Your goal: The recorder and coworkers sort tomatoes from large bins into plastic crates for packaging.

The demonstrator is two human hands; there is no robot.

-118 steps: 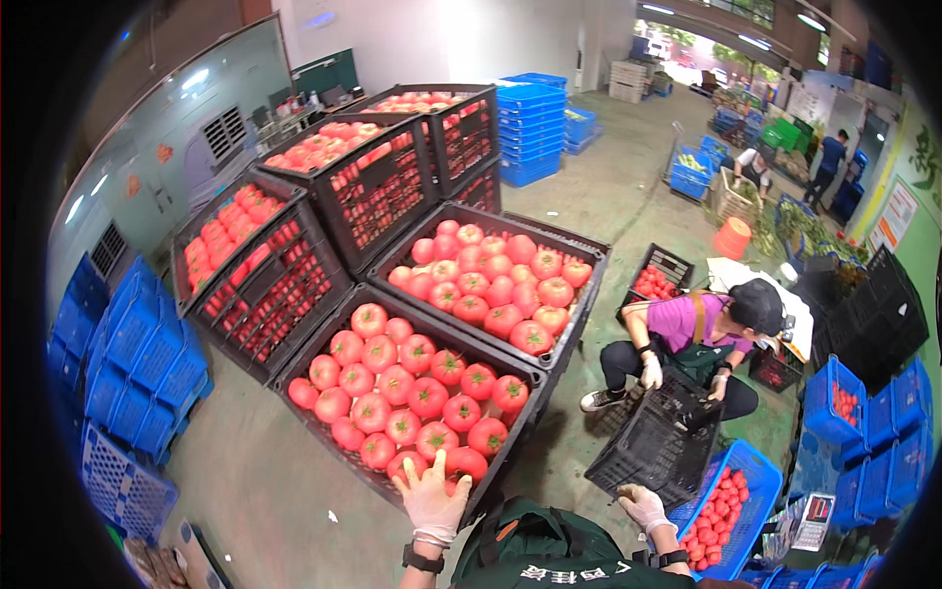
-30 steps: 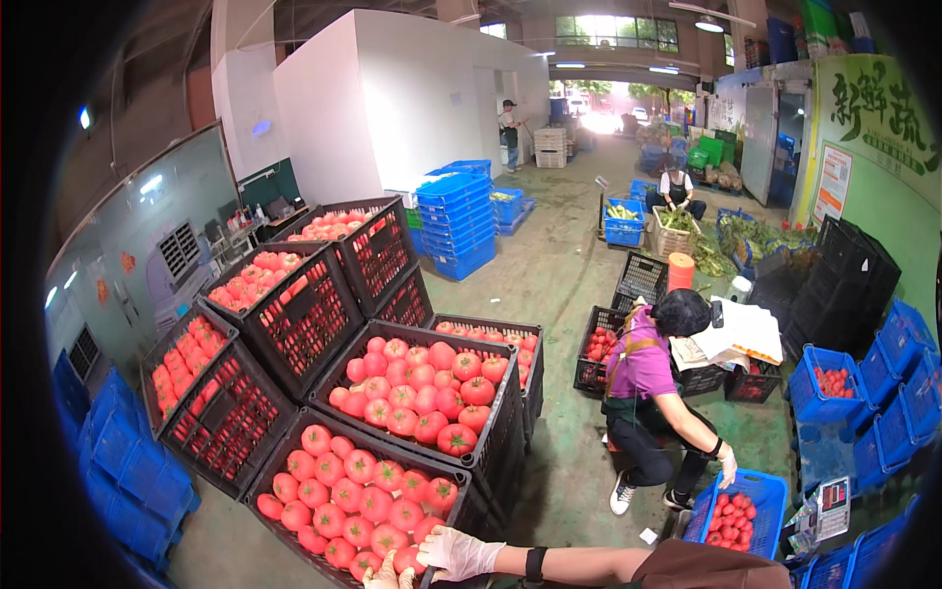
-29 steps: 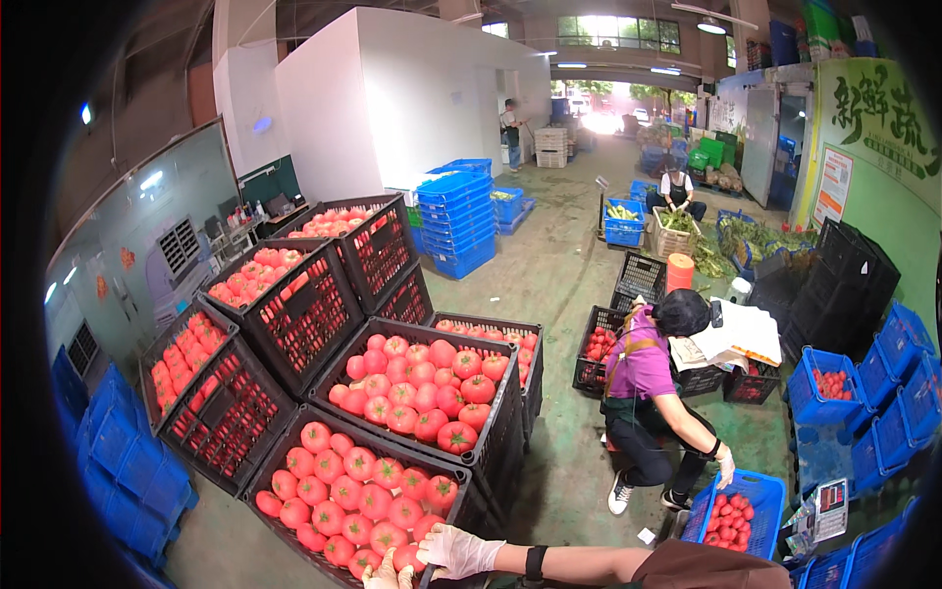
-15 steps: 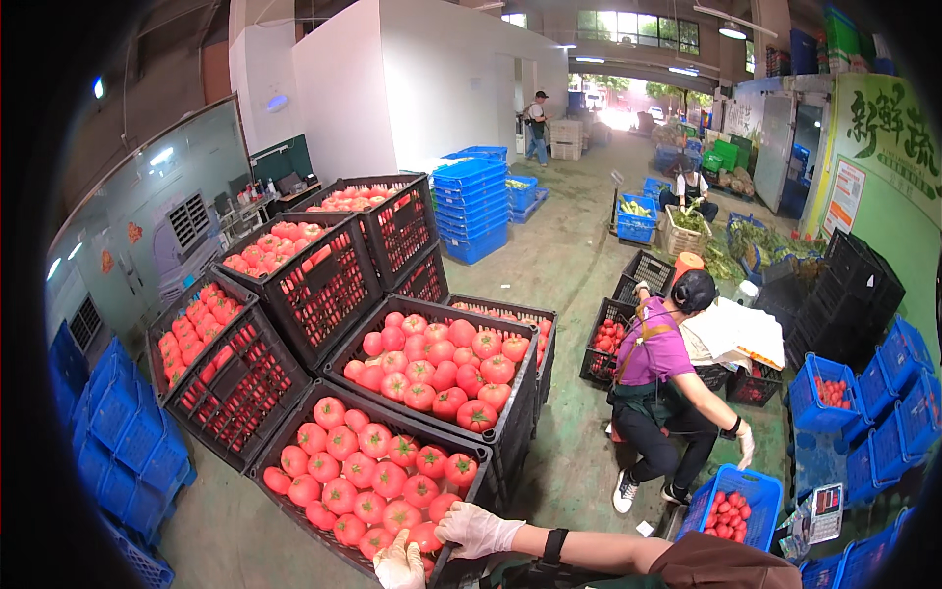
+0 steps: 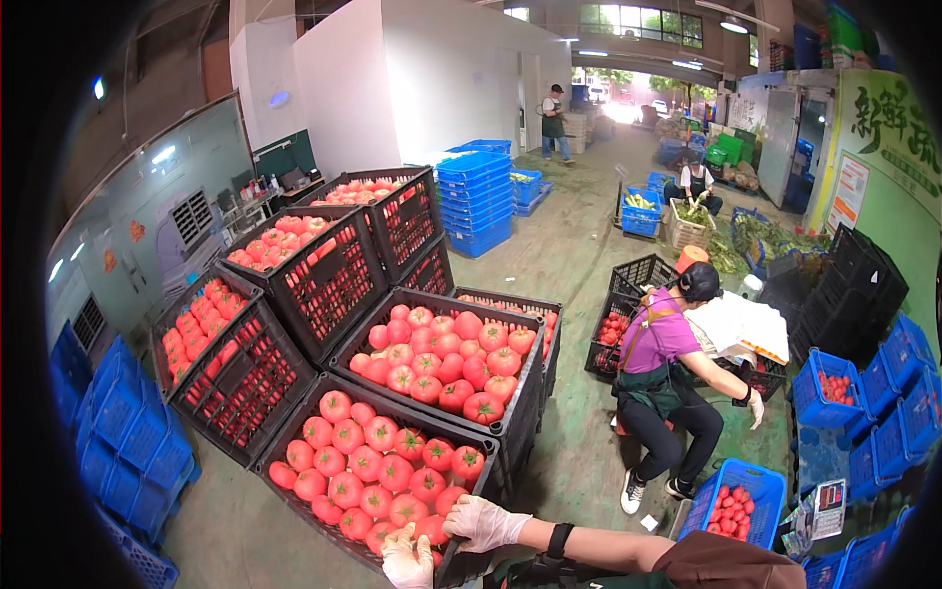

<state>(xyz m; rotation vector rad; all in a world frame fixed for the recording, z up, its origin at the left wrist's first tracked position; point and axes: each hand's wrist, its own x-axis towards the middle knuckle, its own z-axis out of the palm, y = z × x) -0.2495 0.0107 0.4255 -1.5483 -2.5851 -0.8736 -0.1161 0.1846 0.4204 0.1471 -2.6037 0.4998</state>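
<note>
at the near corner of a black crate [image 5: 296, 507] full of tomatoes [image 5: 395, 471], the gloved left hand [image 5: 407, 558] curls beside the gloved right hand [image 5: 485, 524], fingers close against the outermost fruit (whether either grips one, i cannot tell). just behind stands a second filled crate [image 5: 527, 398]; to its right sits a co-worker [image 5: 662, 339]. farther off, blue crates [image 5: 475, 201] stand stacked.

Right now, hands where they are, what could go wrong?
1. Bruising: the gloved left hand and right hand are both at the tomatoes by the near corner of the closest crate; hard pressure could mark them.
2. Spill: the crate just behind is filled to about its rim; a knock might send fruit over.
3. Kick: the blue crate is near the co-worker's shoes.
</note>
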